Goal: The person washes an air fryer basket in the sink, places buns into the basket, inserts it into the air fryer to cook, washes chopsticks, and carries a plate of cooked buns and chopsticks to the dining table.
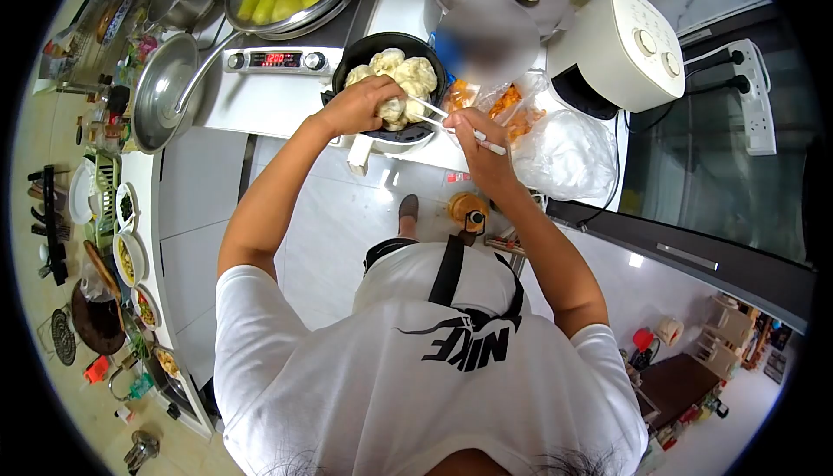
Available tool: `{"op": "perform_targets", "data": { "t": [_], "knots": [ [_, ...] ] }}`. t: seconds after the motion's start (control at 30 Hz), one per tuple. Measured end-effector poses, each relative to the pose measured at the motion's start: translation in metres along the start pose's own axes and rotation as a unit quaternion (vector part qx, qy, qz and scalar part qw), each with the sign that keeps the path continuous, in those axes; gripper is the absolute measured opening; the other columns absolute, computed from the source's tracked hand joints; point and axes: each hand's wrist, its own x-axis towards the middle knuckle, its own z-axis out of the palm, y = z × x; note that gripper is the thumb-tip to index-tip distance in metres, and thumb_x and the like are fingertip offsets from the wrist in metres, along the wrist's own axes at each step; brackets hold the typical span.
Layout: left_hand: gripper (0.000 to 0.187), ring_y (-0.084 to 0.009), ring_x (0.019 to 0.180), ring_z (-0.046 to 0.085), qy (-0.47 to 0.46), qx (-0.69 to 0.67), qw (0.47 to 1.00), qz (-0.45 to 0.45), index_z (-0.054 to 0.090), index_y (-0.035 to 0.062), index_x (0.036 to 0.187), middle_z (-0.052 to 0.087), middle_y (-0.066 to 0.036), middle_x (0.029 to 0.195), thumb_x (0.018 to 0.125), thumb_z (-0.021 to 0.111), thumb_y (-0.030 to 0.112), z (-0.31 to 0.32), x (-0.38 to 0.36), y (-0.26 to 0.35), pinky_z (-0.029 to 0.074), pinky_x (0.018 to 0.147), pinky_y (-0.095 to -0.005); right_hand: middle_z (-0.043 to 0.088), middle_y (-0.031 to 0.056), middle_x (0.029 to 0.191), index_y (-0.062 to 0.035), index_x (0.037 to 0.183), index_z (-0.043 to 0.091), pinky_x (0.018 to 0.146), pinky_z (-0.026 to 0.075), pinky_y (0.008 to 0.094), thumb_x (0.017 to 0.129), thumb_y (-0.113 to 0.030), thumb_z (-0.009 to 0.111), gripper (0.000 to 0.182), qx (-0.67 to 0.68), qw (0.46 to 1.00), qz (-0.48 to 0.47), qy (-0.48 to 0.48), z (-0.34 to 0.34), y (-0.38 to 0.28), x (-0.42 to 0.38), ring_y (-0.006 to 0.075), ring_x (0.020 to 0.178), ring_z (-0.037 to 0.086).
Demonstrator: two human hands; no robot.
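Observation:
My right hand (479, 139) is closed around a pair of white chopsticks (431, 108), whose tips reach into a round black air fryer basket (340, 72). Pale, pleated dumplings or buns (415, 75) are heaped in the basket. My left hand (364, 105) has its fingers curled on one pale bun at the near left of the heap, beside the chopstick tips. Its fingertips are partly hidden. The basket's white handle (357, 155) points toward me, over the counter's front edge.
A white air fryer (618, 51) stands right of the basket, near a clear plastic bag (568, 157) and orange food packets (506, 105). To the left are a cooktop (276, 61) with a lidded pan (293, 20) and a metal lid (165, 94). An oil bottle (467, 209) is on the floor.

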Motion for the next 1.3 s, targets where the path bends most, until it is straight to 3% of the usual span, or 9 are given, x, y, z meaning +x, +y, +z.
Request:
{"op": "perform_targets", "data": {
  "t": [0.17, 0.37, 0.57, 0.87, 0.97, 1.07, 1.17, 1.2, 1.3],
  "knots": [
    [0.049, -0.0331, 0.106, 0.054, 0.021, 0.012, 1.0, 0.009, 0.055, 0.0086, 0.108, 0.056, -0.011, 0.11, 0.062, 0.067, -0.002, -0.001, -0.006, -0.001, 0.045, 0.092, -0.0399, 0.06, 0.0096, 0.075, 0.0008, 0.084, 0.06, 0.059, 0.043, 0.0294, 0.092, -0.011, 0.052, 0.016, -0.001, 1.0, -0.021, 0.014, -0.001, 0.006, 0.003, 0.0154, 0.065, 0.055],
    [0.045, -0.0344, 0.101, 0.056, 0.026, -0.069, 0.993, -0.095, 0.054, 0.0078, 0.106, 0.057, -0.013, 0.106, 0.063, 0.066, 0.0, -0.005, -0.013, 0.007, 0.046, 0.088, -0.0397, 0.06, 0.0098, 0.074, 0.0009, 0.084, 0.06, 0.06, 0.044, 0.0293, 0.093, -0.012, 0.052, 0.018, -0.007, 1.0, -0.005, 0.012, -0.001, 0.003, 0.002, 0.0157, 0.065, 0.056],
    [0.044, -0.0336, 0.1, 0.057, 0.057, -0.104, 0.986, -0.117, 0.052, 0.007, 0.104, 0.057, -0.013, 0.107, 0.063, 0.066, 0.001, -0.004, -0.016, 0.004, 0.046, 0.089, -0.0384, 0.06, 0.0099, 0.074, 0.0011, 0.083, 0.06, 0.062, 0.044, 0.0286, 0.093, -0.013, 0.052, 0.019, -0.012, 0.999, 0.017, 0.027, -0.002, 0.003, 0.003, 0.0153, 0.066, 0.056],
    [0.042, -0.0328, 0.097, 0.058, -0.026, -0.059, 0.991, -0.116, 0.05, 0.0081, 0.101, 0.058, -0.012, 0.105, 0.064, 0.068, 0.001, -0.015, -0.012, -0.01, 0.047, 0.085, -0.0381, 0.059, 0.01, 0.072, 0.0014, 0.083, 0.06, 0.06, 0.043, 0.0284, 0.092, -0.012, 0.051, 0.018, -0.007, 0.999, 0.035, 0.025, -0.002, 0.003, 0.004, 0.0141, 0.064, 0.054],
    [0.053, -0.0261, 0.096, 0.058, -0.067, -0.105, 0.979, -0.163, 0.05, 0.0094, 0.114, 0.056, -0.011, 0.109, 0.064, 0.064, -0.002, -0.025, -0.012, -0.005, 0.047, 0.085, -0.0321, 0.059, 0.01, 0.071, 0.0013, 0.082, 0.059, 0.059, 0.043, 0.0285, 0.092, -0.012, 0.051, 0.019, -0.007, 0.999, 0.032, 0.03, -0.002, 0.001, 0.004, 0.0138, 0.063, 0.053],
    [0.068, -0.0298, 0.1, 0.058, -0.036, -0.139, 0.983, -0.117, 0.05, 0.0127, 0.127, 0.057, -0.013, 0.114, 0.063, 0.071, 0.006, -0.021, -0.011, -0.013, 0.047, 0.087, -0.0338, 0.059, 0.0103, 0.071, 0.0011, 0.082, 0.059, 0.059, 0.043, 0.0286, 0.092, -0.012, 0.051, 0.018, -0.007, 0.999, 0.044, 0.02, -0.002, -0.002, 0.005, 0.0138, 0.063, 0.053],
    [0.08, -0.0326, 0.106, 0.056, -0.015, -0.021, 0.996, -0.084, 0.047, 0.0148, 0.135, 0.056, -0.014, 0.117, 0.061, 0.077, 0.019, -0.01, -0.002, -0.018, 0.044, 0.094, -0.0375, 0.058, 0.0104, 0.07, 0.001, 0.082, 0.06, 0.059, 0.042, 0.0288, 0.092, -0.012, 0.051, 0.019, -0.008, 0.999, 0.013, 0.03, 0.004, 0.003, 0.005, 0.0137, 0.062, 0.053],
    [0.075, -0.0328, 0.111, 0.054, -0.019, 0.047, 0.994, -0.097, 0.052, 0.0131, 0.129, 0.056, -0.014, 0.118, 0.061, 0.078, 0.029, -0.009, 0.001, -0.01, 0.038, 0.1, -0.041, 0.058, 0.0106, 0.07, 0.0011, 0.082, 0.06, 0.058, 0.042, 0.0289, 0.092, -0.012, 0.052, 0.019, -0.008, 0.999, 0.017, 0.034, 0.004, 0.002, 0.005, 0.0138, 0.062, 0.053],
    [0.069, -0.0326, 0.113, 0.053, -0.051, 0.117, 0.984, -0.127, 0.056, 0.0122, 0.123, 0.056, -0.014, 0.119, 0.06, 0.078, 0.029, 0.007, 0.011, -0.006, 0.035, 0.102, -0.043, 0.058, 0.0109, 0.07, 0.0013, 0.081, 0.06, 0.057, 0.042, 0.0293, 0.092, -0.013, 0.052, 0.02, -0.009, 0.999, 0.028, 0.04, 0.003, 0.0, 0.006, 0.0142, 0.061, 0.053]
  ]
}}
